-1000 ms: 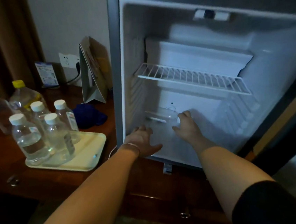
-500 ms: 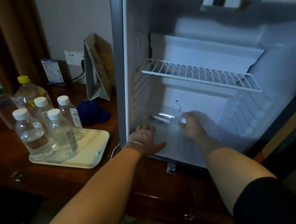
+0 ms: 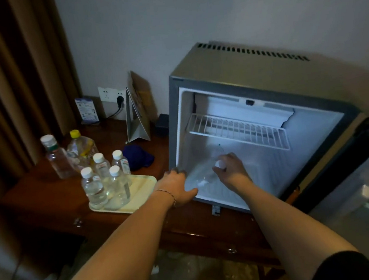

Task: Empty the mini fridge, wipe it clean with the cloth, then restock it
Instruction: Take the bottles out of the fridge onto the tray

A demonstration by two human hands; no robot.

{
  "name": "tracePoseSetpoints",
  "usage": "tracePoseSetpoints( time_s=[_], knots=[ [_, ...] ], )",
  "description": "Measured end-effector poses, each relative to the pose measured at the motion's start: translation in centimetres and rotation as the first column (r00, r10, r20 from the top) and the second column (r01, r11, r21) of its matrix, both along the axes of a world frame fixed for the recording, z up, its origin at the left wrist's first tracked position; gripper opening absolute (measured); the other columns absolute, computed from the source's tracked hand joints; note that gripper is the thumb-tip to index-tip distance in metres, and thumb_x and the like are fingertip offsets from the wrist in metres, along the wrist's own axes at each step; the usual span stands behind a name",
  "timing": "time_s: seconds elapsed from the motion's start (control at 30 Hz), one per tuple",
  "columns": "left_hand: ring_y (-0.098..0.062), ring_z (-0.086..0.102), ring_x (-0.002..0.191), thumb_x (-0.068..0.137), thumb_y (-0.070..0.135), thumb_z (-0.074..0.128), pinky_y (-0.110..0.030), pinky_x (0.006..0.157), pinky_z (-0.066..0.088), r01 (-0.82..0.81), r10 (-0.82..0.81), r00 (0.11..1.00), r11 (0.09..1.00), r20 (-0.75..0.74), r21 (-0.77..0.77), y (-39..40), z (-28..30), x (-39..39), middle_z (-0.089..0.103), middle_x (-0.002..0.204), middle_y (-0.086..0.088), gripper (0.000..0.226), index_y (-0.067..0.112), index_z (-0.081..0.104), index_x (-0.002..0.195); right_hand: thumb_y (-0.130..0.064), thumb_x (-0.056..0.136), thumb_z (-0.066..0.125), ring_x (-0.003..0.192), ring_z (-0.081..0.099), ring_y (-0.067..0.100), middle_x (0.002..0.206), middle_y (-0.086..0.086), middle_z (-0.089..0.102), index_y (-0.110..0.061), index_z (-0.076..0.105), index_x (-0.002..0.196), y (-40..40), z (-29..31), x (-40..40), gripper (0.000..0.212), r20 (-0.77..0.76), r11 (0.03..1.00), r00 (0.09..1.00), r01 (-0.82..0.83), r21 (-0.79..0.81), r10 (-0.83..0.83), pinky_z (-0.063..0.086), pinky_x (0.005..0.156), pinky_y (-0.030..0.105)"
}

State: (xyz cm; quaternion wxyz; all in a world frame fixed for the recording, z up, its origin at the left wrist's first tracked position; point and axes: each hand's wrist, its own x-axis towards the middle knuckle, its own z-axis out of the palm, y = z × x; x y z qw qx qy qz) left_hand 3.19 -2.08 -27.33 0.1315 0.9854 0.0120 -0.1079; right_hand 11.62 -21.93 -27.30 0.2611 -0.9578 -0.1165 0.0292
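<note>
Bottle lengthwise on fridge floor, cap toward right hand, its grip around the cap end.

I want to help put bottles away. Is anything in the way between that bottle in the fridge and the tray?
Only the left hand resting on the fridge's front edge sits beside that path. The right hand grips the bottle; the tray's near-right part looks free.

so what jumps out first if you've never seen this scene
The open mini fridge on the wooden desk, its white inside lit, with the right hand gripping a clear bottle lying on the fridge floor and the left hand resting at the lower front edge. To its left, a cluster of water bottles stands on a pale tray.
</note>
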Motion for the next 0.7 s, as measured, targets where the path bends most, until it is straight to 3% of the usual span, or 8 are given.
tracePoseSetpoints(
  time_s=[0.17, 0.33, 0.57, 0.7],
  knots=[
    [-0.028, 0.046, 0.124, 0.087, 0.067, 0.052, -0.043, 0.097, 0.048, -0.068, 0.068, 0.997, 0.998, -0.023, 0.014, 3.7, 3.0, -3.9, 0.044, 0.137, -0.009, 0.071, 0.019, 0.045, 0.138, -0.027, 0.092, 0.07, 0.109, 0.06, 0.033, 0.128, 0.016, 0.055, -0.004, 0.06, 0.13, 1.3, 3.8, -4.1, 0.045, 0.046, 0.996, 0.995, -0.09, 0.011, 0.089, 0.048, 0.092, 0.035],
    [-0.027, 0.05, 0.122, 0.088, 0.062, 0.054, -0.043, 0.1, 0.047, -0.174, 0.174, 0.985, 0.984, 0.003, 0.025, 7.1, 5.0, -7.3, 0.047, 0.135, -0.008, 0.066, 0.017, 0.047, 0.136, -0.029, 0.092, 0.069, 0.097, 0.057, 0.025, 0.106, 0.005, 0.053, -0.008, 0.063, 0.112, 3.6, 6.0, -7.1, 0.03, 0.091, 0.982, 0.978, -0.186, -0.023, 0.188, 0.044, 0.083, 0.03],
    [-0.026, 0.047, 0.128, 0.089, 0.064, 0.052, -0.04, 0.1, 0.047, -0.291, 0.292, 0.956, 0.955, -0.018, 0.049, 10.6, 6.7, -11.7, 0.044, 0.144, -0.007, 0.071, 0.02, 0.044, 0.144, -0.027, 0.091, 0.069, 0.097, 0.056, 0.023, 0.107, 0.006, 0.054, -0.01, 0.063, 0.105, 9.2, 7.8, -9.2, 0.023, 0.115, 0.931, 0.924, -0.364, -0.021, 0.364, 0.049, 0.085, 0.037],
    [-0.026, 0.046, 0.13, 0.086, 0.065, 0.052, -0.042, 0.1, 0.049, -0.35, 0.351, 0.937, 0.936, -0.005, 0.033, 13.1, 7.3, -12.9, 0.044, 0.144, -0.006, 0.07, 0.023, 0.045, 0.142, -0.03, 0.092, 0.069, 0.096, 0.054, 0.019, 0.106, -0.002, 0.048, -0.014, 0.062, 0.111, 12.9, 8.5, -9.5, 0.026, 0.102, 0.918, 0.913, -0.397, 0.004, 0.394, 0.043, 0.08, 0.029]
  ],
)
